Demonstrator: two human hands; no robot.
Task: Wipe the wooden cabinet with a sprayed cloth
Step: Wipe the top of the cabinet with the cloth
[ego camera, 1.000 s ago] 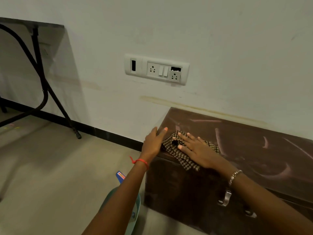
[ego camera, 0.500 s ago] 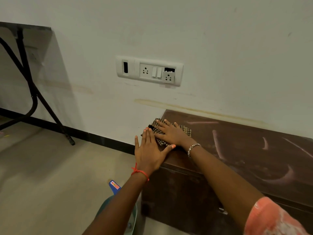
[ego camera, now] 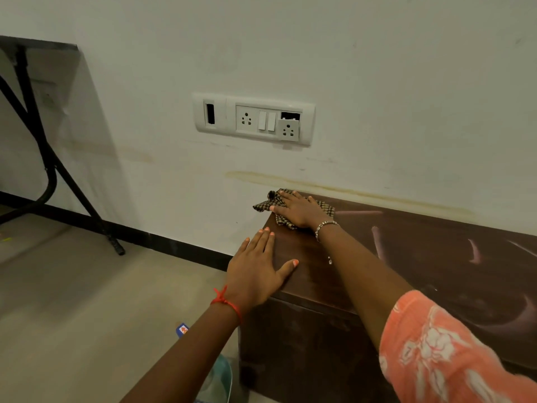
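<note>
1. Wooden cabinet: set against the wall; smears are seen across the right of its top, judged unwiped.
2. Left hand: laid flat, fingers spread, holding nothing, bracing the cabinet's near-left edge.
3. Right hand: pressed flat on the cloth.
4. Cloth: checked, pinned at the far-left corner.

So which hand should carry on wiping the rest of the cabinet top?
Right hand: it presses the checked cloth flat on the brown wooden cabinet; the left hand only braces the edge.

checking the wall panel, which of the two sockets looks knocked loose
The right-hand socket, at the switch panel's right end: it sits tilted and dropped, with a dark gap above it. The left socket sits flush.
</note>
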